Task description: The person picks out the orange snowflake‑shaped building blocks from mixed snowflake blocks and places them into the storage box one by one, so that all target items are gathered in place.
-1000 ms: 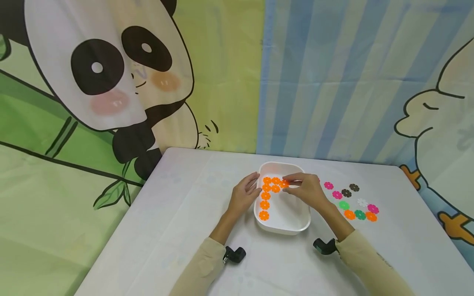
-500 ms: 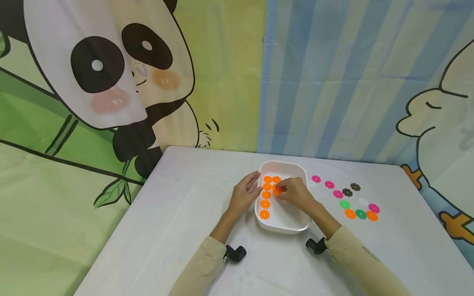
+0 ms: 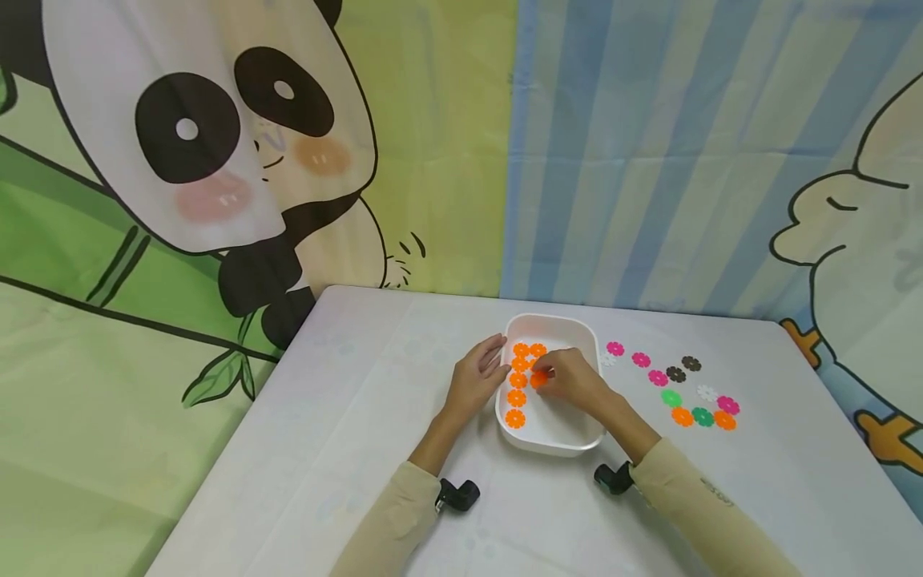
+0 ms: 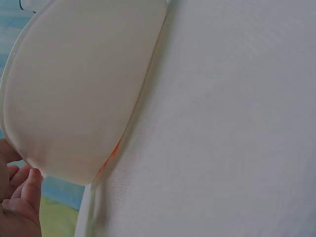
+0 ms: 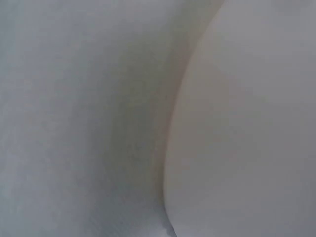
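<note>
A white plastic tub (image 3: 566, 429) with rounded corners stands on the table, holding several orange flower-shaped discs (image 3: 516, 398) in a column along its left side, with more beside the top of that column. My left hand (image 3: 472, 378) pinches the tub's left rim; in the left wrist view, fingers (image 4: 32, 190) lie against its outer wall. Inside the tub, my right hand (image 3: 575, 378) pinches an orange flower-shaped disc (image 3: 538, 379) just right of the column. Its fingertips partly cover nearby discs. The right wrist view shows only the tub's wall (image 5: 247, 128) and tabletop, no hand.
To the tub's right, loose flower-shaped discs lie on the white table (image 3: 346, 377): pink (image 3: 641, 360), brown (image 3: 691, 364), white (image 3: 707, 393), light green (image 3: 671, 397), dark green (image 3: 703, 417) and orange (image 3: 725, 421). A printed curtain (image 3: 649, 160) hangs behind the table.
My right hand has moved left and slightly toward me inside the tub, bringing the pinched orange disc beside the column. My left hand has stayed at the rim.
</note>
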Demonstrator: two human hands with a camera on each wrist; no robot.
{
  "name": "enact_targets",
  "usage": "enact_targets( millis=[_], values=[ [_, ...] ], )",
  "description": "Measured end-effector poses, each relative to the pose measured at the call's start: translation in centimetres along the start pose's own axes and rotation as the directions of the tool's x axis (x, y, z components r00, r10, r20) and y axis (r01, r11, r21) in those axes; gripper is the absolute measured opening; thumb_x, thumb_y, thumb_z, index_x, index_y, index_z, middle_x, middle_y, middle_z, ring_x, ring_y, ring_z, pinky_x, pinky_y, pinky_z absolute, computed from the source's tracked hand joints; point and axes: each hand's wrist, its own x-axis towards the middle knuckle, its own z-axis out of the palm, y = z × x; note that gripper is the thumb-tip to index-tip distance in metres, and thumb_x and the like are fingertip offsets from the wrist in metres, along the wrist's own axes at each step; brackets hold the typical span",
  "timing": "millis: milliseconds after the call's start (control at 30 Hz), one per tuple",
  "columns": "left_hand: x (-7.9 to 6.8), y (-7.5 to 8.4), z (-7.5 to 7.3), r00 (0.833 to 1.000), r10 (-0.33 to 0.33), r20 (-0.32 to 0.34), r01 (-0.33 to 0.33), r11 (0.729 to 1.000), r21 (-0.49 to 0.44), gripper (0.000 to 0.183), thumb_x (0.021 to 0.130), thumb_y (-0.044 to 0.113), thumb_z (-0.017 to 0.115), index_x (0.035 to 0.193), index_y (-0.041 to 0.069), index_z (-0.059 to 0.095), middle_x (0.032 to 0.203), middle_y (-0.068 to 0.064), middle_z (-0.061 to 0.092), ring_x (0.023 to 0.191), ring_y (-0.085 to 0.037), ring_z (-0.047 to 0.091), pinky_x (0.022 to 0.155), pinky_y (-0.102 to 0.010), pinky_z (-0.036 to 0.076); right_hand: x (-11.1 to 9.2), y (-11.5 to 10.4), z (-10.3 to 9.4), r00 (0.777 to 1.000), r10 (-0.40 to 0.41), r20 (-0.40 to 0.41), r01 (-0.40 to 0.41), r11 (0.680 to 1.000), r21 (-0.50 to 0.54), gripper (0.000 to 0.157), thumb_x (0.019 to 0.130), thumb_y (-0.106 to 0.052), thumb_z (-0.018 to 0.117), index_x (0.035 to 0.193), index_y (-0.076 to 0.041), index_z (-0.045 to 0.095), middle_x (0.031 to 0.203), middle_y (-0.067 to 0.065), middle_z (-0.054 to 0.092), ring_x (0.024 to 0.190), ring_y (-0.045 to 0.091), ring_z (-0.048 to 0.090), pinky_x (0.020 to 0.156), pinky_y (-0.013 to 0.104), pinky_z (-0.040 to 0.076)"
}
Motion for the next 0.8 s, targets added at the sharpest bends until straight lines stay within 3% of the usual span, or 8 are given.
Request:
enact_targets(
  millis=[500, 633, 800],
  values=[
    [-0.1, -0.1, -0.1, 1.000, 0.003, 0.017, -0.003, 1.000, 0.005, 0.054, 0.089, -0.011, 0.062, 0.139, -0.015, 0.040, 0.140, -0.031, 0.046, 0.130, -0.043, 0.045, 0.103, -0.049, 0.043, 0.0, 0.0, 0.3, 0.998, -0.066, -0.003, 0.066, 0.998, -0.011, 0.027, 0.074, -0.007, 0.085, 0.098, 0.000, 0.075, 0.089, 0.008, 0.073, 0.084, 0.023, 0.068, 0.082, 0.038, 0.059],
    [0.2, -1.8, -0.1, 1.000, -0.002, 0.010, 0.002, 1.000, 0.020, 0.055, 0.090, -0.009, 0.062, 0.140, -0.013, 0.040, 0.141, -0.028, 0.046, 0.131, -0.039, 0.045, 0.103, -0.047, 0.043, -0.1, 0.1, 0.3, 0.998, -0.054, -0.010, 0.054, 0.999, 0.002, 0.029, 0.074, -0.007, 0.085, 0.100, -0.001, 0.075, 0.091, 0.009, 0.073, 0.085, 0.024, 0.068, 0.082, 0.039, 0.060],
    [0.5, -3.6, 0.1, 1.000, 0.008, -0.015, -0.008, 1.000, 0.023, 0.056, 0.090, -0.005, 0.065, 0.141, -0.007, 0.042, 0.141, -0.021, 0.049, 0.131, -0.031, 0.048, 0.103, -0.037, 0.045, -0.4, 0.2, -0.3, 0.998, -0.028, -0.052, 0.034, 0.991, 0.127, 0.030, 0.076, -0.005, 0.083, 0.104, 0.002, 0.073, 0.099, 0.013, 0.072, 0.091, 0.030, 0.070, 0.080, 0.043, 0.060]
  ],
)
